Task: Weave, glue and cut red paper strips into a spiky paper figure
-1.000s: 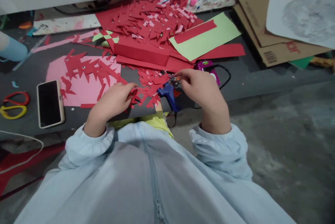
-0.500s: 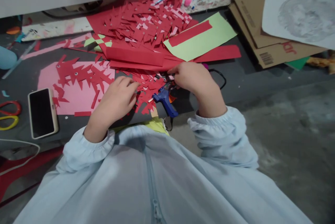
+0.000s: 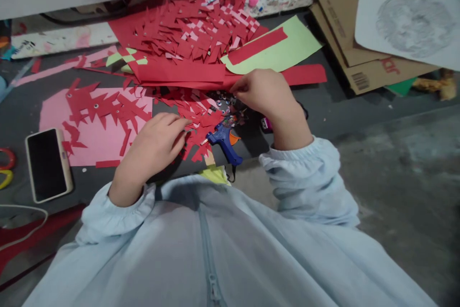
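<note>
My right hand (image 3: 268,94) is over the small googly eyes (image 3: 223,104), its thumb and fingertips pinched together. Whatever may be between those fingertips is hidden. My left hand (image 3: 153,142) is loosely curved with thumb and fingers apart, its fingertips at the edge of the red paper scraps (image 3: 196,122). Between the hands lies a blue glue gun (image 3: 226,144), nozzle pointing left. Beside my left hand, a pink sheet (image 3: 97,146) carries red paper pieces (image 3: 98,106) shaped like spiky creatures, some with googly eyes on them.
Behind the hands stands a large heap of red cut-paper pieces (image 3: 187,29), beside a light green sheet (image 3: 276,53). A phone (image 3: 48,165) and scissors (image 3: 6,158) lie at left. Flattened cardboard (image 3: 330,15) with a drawing (image 3: 413,22) lies at right.
My right hand has risen slightly away from the glue gun, uncovering the googly eyes. My left hand has barely moved. The view has shifted a little to the right.
</note>
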The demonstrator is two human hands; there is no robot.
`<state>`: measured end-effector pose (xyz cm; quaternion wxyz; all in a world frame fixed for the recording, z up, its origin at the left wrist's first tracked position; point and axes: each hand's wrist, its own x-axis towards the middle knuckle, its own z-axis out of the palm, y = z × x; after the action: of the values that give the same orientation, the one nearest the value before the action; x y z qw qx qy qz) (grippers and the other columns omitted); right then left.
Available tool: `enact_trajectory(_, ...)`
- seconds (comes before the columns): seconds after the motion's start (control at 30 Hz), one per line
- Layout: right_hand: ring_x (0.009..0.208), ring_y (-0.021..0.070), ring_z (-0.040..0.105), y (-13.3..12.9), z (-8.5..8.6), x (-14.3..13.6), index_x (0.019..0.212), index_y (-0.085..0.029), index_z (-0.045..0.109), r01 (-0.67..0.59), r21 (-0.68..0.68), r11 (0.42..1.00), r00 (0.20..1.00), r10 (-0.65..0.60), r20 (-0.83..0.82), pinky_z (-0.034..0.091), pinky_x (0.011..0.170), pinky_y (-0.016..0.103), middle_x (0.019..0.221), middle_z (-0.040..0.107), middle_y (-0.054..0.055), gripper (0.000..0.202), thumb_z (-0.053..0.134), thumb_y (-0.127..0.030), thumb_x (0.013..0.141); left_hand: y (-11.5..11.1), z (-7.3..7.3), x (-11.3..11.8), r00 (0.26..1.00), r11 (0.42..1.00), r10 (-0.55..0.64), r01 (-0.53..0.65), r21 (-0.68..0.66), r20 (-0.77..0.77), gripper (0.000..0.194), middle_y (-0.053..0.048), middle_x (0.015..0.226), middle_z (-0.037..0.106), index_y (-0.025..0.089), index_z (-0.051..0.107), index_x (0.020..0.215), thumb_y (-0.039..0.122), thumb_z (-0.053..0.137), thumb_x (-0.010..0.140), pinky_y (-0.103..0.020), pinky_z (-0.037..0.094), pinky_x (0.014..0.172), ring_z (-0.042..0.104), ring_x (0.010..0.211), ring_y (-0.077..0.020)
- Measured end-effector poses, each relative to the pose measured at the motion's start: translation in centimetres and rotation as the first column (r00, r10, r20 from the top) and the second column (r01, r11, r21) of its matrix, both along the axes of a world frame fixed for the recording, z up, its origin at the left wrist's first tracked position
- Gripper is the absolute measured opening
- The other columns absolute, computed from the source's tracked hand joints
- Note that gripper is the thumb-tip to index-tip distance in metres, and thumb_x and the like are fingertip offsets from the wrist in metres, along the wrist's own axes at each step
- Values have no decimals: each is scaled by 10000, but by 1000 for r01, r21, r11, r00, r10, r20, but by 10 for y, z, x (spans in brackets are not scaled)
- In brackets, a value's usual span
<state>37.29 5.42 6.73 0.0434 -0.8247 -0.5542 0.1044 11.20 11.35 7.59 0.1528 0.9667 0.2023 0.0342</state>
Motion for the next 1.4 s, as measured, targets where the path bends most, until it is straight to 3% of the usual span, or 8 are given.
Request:
enact_trajectory(0.43,938,330,690,6,-6,-1,934,-148,794,-46,-75,996,991,54,121,480,744,395,979,777,171,245,574,-138,827,1,3,-12,999,997,45,-43,-62,26,387,-143,1102,714,96,676,1233,268,407,1015,-434,524,960,638,1056,-286)
enact_trajectory(0.73,996,366,691,5,-5,-4,960,-156,806,-45,-152,987,992,62,113,455,738,394,1012,778,184,285,572,-114,802,1,1,-17,998,997,55,-52,-65,31,369,-126,1083,721,109,680,1214,270,413,1015,-438,535,949,652,1030,-279)
enact_trajectory(1.4,957,320,694,7,-5,-3,959,-171,792,-69,-215,974,986,98,132,432,707,342,1020,774,176,259,585,-117,812,2,1,-18,998,994,69,-70,-86,-13,379,-117,1118,731,140,661,1246,277,398,1010,-423,532,936,671,1037,-278)
